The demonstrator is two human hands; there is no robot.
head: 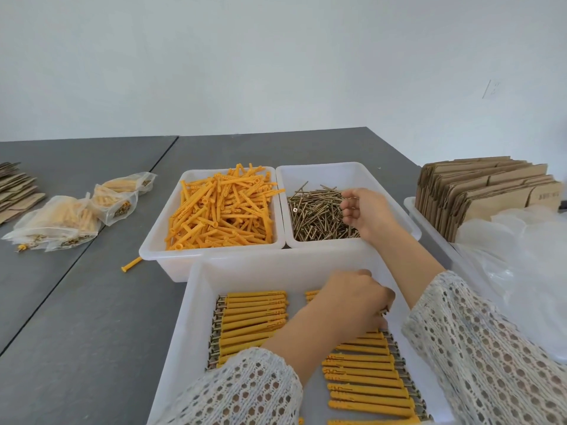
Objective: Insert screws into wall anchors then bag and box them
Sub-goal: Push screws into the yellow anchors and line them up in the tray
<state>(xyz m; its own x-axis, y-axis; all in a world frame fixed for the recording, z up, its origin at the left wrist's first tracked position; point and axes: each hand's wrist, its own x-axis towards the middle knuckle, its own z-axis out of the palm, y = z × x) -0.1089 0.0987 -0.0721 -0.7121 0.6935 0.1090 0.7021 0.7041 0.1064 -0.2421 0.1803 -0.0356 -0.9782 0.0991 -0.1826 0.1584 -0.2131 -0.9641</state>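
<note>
Reaching into the screw bin (346, 173) at the far right of the bench (92, 302), the right hand (365, 214) hangs over the screws (316, 216) with fingers loosely curled; whether it has pinched one yet I cannot tell. The left hand (352, 302) is down in the near tray (196, 302), fingers curled at the far end of the right row of assembled anchors (365, 375), apparently setting one in place, though its grip is hidden. A second row (254, 317) lies along the tray's left side. Loose anchors (221, 210) fill the bin just left of the screws.

The likely slip is at the tray: with eyes on the screws, the left hand could nudge the neat row askew or knock a screw partly out of its anchor. The tangled screws may also come up several at once and drop. One anchor (131, 264) already lies on the bench by the anchor bin's near left corner, so spills happen. Filled bags (61, 219) sit at the left edge, flat boxes (484, 191) at the right.
</note>
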